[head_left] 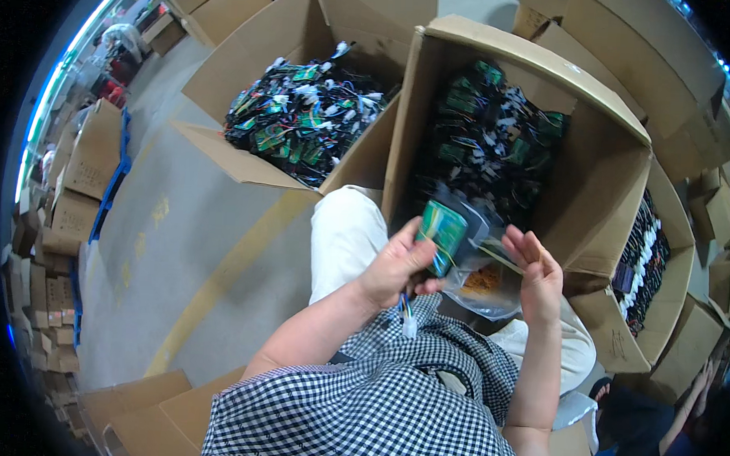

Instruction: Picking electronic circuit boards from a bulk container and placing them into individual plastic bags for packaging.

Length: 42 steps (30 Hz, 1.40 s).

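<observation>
My left hand is closed around a green circuit board, thumb across its face. A thin yellow band crosses the board, and a bundle of wires with a white connector dangles below the hand. To its right, my right hand is raised with fingers stretched out. A thin yellowish strand runs beside its fingers, too blurred to tell whether it touches them. Below and between the hands lies a clear plastic bag with an orange heap that looks like rubber bands.
Ahead stands a deep cardboard box with wired boards inside. Another open box at the left holds a heap of wired boards. At the right, a box contains black cable bundles. Another person's arm shows lower right.
</observation>
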### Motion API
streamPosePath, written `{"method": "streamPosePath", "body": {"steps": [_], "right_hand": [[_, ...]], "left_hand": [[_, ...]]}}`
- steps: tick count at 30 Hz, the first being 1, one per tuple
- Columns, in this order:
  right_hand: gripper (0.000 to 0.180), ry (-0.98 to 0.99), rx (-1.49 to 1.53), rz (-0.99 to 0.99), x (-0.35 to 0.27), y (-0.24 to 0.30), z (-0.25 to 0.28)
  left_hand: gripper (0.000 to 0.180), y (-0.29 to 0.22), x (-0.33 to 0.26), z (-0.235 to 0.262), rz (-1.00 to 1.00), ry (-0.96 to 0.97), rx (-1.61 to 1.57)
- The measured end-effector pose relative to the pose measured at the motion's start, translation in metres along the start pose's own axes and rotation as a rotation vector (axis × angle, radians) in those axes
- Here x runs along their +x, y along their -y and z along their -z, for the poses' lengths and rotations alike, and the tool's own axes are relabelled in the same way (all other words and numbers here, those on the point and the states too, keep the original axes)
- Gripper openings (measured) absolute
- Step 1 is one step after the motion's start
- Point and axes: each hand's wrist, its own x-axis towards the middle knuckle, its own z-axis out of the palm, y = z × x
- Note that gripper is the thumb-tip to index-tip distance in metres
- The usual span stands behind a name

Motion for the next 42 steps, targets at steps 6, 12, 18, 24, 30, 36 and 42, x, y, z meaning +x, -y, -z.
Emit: {"method": "streamPosePath", "body": {"steps": [6,12,18,24,30,36,42], "right_hand": [[0.07,0.727,-1.062,0.168,0.036,0.061,-0.035],[0.027,-0.227,0.056,0.003,0.021,0.031,0.03],[0.02,-0.448,0.008,-0.331,0.009,-0.012,0.068],[0.032,-0.325,-0.41,-0.352,0.067,-0.061,0.048],[0.034,0.04,-1.436,0.051,0.149,-0.133,0.021],[0.037,0.339,-1.689,0.297,0.224,-0.209,-0.001],[0.047,0.634,-1.846,-0.132,0.248,-0.227,-0.045]], "left_hand": [[0.03,-0.006,0.012,-0.006,0.253,0.283,1.174],[0.031,-0.076,0.008,0.004,0.131,-0.488,0.99],[0.045,-0.176,0.026,0.081,-0.653,-0.457,-0.073],[0.037,-0.109,0.097,0.075,-0.235,0.069,0.04],[0.03,-0.03,0.151,0.078,0.171,-0.467,0.518],[0.031,-0.046,0.169,0.078,0.092,-0.364,0.527],[0.029,-0.056,0.165,0.082,0.111,-0.378,0.524]]}}
